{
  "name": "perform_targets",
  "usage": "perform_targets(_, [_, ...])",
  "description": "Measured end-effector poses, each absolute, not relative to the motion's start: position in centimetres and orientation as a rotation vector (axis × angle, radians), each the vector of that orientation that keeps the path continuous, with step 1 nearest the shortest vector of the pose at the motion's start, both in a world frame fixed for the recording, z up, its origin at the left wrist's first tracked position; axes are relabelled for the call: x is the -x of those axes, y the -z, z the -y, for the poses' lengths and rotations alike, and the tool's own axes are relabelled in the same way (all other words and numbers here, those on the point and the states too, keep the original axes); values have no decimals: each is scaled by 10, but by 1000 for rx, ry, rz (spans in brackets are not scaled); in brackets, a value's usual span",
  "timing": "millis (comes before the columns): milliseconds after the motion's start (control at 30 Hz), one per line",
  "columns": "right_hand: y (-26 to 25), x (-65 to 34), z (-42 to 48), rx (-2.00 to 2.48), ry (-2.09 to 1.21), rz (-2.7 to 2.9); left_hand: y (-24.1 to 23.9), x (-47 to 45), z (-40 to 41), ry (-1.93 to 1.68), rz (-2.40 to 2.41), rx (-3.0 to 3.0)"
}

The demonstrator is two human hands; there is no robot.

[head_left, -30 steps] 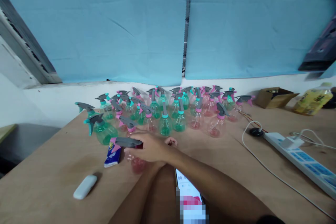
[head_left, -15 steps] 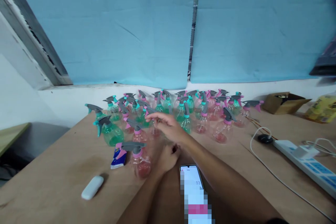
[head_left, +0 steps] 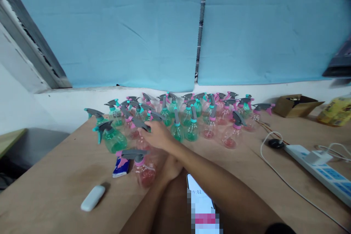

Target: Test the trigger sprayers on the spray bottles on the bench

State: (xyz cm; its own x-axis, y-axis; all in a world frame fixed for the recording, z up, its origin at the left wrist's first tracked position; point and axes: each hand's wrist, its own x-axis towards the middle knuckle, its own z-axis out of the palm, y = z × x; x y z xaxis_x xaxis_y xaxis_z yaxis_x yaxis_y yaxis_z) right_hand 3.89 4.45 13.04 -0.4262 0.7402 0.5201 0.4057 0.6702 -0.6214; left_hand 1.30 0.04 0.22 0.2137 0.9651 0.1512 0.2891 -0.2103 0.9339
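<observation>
Several small spray bottles [head_left: 192,117], pink and green with grey trigger heads, stand crowded at the far side of the wooden table [head_left: 55,182]. My right hand [head_left: 157,136] reaches across to the left and is wrapped round a pink spray bottle [head_left: 140,125] at the front of the crowd; its grey trigger head sticks out left of my fingers. Nearer to me, another pink bottle [head_left: 144,171] stands alone. My left hand [head_left: 170,167] rests on the table right of that bottle, with its fingers hidden under my right forearm.
A green bottle [head_left: 114,139] stands at the front left of the group. A blue packet [head_left: 120,166] and a white oblong object [head_left: 90,197] lie at left, a phone [head_left: 199,194] by my arms. A power strip [head_left: 323,171], cables, a cardboard box [head_left: 297,104] and a yellow bottle [head_left: 338,111] sit at right.
My right hand let go of the near pink bottle, lifted over the group, then came down left and closed on another pink bottle. My left hand has stayed put.
</observation>
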Motion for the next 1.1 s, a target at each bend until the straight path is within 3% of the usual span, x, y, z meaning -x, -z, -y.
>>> perform_targets(233, [-161, -137, -40, 636, -407, 1614, -6, -15, -3, -921, -1273, -1853])
perform_targets(467, [-111, -199, -42, 711, -627, 1266, -4, -11, -6, -913, -1237, -1646])
perform_targets(733, [-41, -187, -44, 766, -747, 1338, -12, -13, -9, -967, -1214, -1577])
perform_targets(1100, [-65, -199, -55, 553, -1310, 1779, -11, -13, -6, -950, -1213, -1575])
